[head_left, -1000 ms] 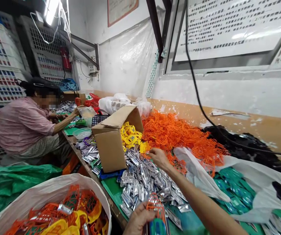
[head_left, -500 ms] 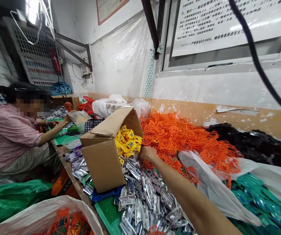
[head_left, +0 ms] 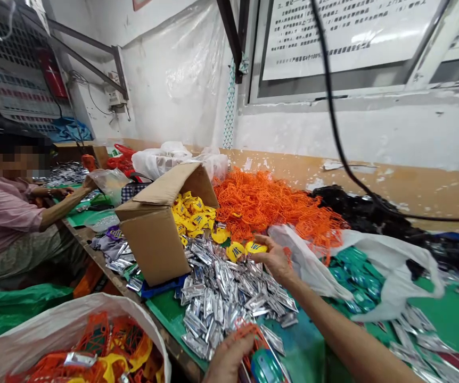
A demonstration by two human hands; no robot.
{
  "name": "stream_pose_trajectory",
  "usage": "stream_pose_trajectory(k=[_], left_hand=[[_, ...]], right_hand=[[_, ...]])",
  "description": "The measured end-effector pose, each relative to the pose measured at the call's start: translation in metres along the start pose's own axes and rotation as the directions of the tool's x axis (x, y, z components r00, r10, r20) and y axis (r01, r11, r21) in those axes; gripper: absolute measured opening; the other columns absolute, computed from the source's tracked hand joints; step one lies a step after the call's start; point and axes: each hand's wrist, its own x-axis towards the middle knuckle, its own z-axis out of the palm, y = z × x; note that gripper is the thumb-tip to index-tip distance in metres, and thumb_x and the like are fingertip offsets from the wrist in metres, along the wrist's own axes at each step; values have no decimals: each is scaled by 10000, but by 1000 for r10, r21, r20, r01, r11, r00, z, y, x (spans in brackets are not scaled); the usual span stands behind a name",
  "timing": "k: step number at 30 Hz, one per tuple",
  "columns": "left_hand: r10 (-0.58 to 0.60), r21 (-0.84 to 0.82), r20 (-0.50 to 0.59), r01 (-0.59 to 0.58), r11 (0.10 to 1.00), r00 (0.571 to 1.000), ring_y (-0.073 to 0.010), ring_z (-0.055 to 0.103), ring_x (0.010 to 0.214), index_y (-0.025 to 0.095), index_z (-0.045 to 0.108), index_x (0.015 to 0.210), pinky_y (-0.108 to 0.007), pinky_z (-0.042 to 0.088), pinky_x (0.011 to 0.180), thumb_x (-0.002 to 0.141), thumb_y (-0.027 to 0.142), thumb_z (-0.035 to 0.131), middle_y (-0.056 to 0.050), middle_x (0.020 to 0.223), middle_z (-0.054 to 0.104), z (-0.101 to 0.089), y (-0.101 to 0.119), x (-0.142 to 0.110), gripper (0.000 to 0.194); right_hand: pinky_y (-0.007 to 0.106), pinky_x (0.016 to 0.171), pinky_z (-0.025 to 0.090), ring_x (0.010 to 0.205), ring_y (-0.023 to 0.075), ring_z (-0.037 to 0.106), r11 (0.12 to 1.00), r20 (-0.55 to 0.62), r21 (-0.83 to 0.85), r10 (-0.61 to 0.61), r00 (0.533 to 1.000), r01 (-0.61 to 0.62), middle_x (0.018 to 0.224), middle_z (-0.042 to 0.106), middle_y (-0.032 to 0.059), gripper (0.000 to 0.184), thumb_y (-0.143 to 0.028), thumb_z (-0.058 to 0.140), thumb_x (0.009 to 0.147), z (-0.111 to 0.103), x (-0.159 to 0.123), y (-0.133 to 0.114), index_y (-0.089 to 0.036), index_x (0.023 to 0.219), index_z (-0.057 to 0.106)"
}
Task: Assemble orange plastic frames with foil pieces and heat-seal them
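At the bottom, my left hand is closed round an orange openwork plastic piece. A shiny teal piece and a silver edge show beside the thumb in the same bundle. Over the silver packets, my right hand has a yellow piece with dark blue marks between thumb and fingers. Another yellow piece lies just left of it. More yellow pieces spill from a cardboard box tipped on its side.
Behind my right hand is a heap of orange openwork pieces. A white plastic bag with teal pieces lies to the right. At lower left stands a white sack of mixed pieces. A co-worker sits at left; a black cable hangs ahead.
My right hand has moved from the box opening toward the right, with yellow pieces now beside it. My left hand has come into view with the orange and teal pieces. The view has shifted right.
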Motion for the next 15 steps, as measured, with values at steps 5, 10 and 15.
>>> stream_pose_trajectory(k=[5, 10, 15], left_hand=[[-54, -51, 19, 55, 997, 998, -211, 683, 646, 120, 713, 950, -332, 526, 686, 585, 276, 831, -64, 741, 739, 14, -3, -17, 414], [-3, -42, 180, 11, 999, 984, -157, 659, 667, 120, 711, 949, -289, 519, 713, 632, 132, 760, -69, 839, 743, 24, -3, -34, 321], [10, 23, 223, -16, 1000, 975, -179, 673, 738, 131, 701, 1006, -292, 514, 741, 675, 125, 728, -85, 909, 748, 28, -8, -41, 332]], right_hand=[[328, 758, 535, 884, 221, 667, 996, 73, 0, 90, 993, -90, 1063, 678, 80, 502, -246, 654, 610, -35, -66, 18, -148, 1102, 615], [339, 718, 532, 798, 204, 652, 980, 120, -182, 102, 988, -79, 1001, 669, 45, 533, -226, 695, 580, -53, -97, 30, -167, 1103, 610], [342, 894, 454, 991, 221, 586, 895, 138, -443, 12, 990, 51, 1107, 611, 73, 330, -220, 696, 667, -56, -113, 20, -180, 991, 649]])
